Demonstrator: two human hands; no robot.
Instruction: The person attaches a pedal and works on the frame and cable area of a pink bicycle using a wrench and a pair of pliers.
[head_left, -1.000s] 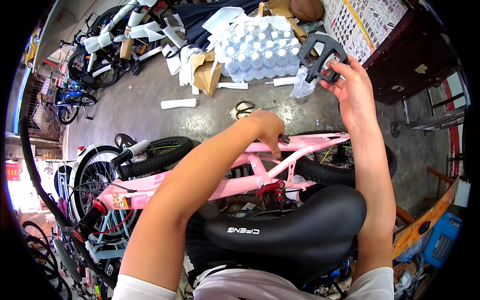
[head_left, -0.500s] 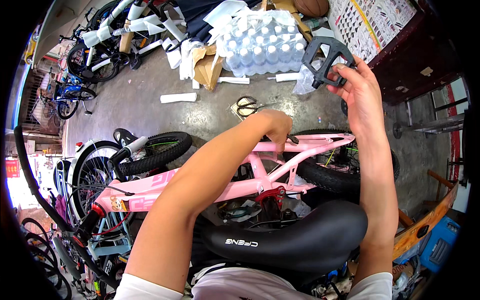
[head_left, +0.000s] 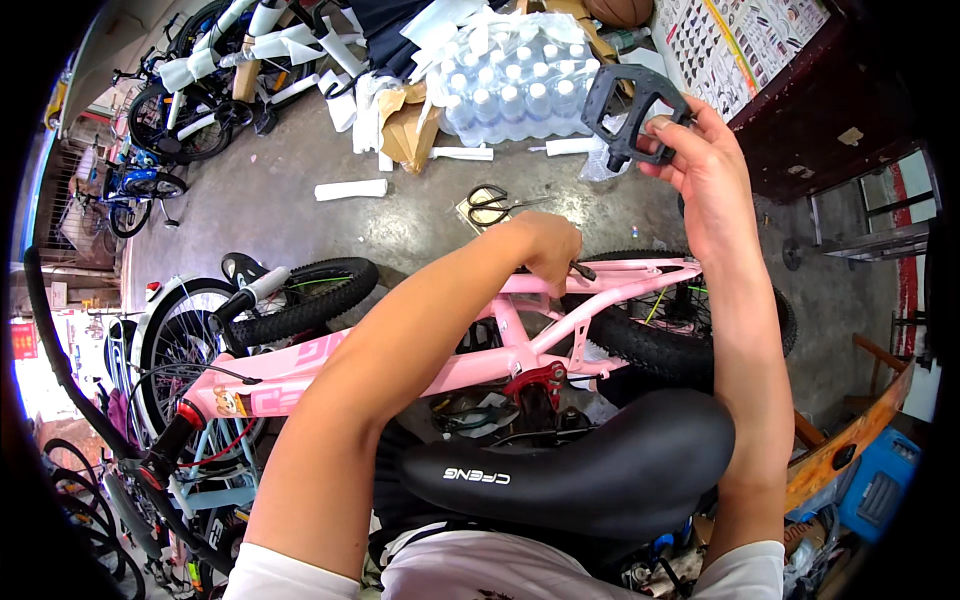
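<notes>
A black bicycle pedal is pinched between the thumb and fingers of my right hand, raised beyond the bike at the right. My left hand reaches across the pink bike frame to its far side. Its fingers are curled closed beside the upper tube of the frame. A small dark end pokes out by those fingers; the rest is hidden behind the hand. The bike leans over in front of me, with its black saddle close to my body and its rear wheel at the right.
Black-handled scissors lie on the floor past my left hand. Beyond them are wrapped water bottles, torn cardboard and a white foam tube. Other bikes stand at the left; a blue case sits at the right.
My right hand and the pedal have shifted slightly left in view. My left hand stays at the same spot on the frame. The whole view has drifted a little.
</notes>
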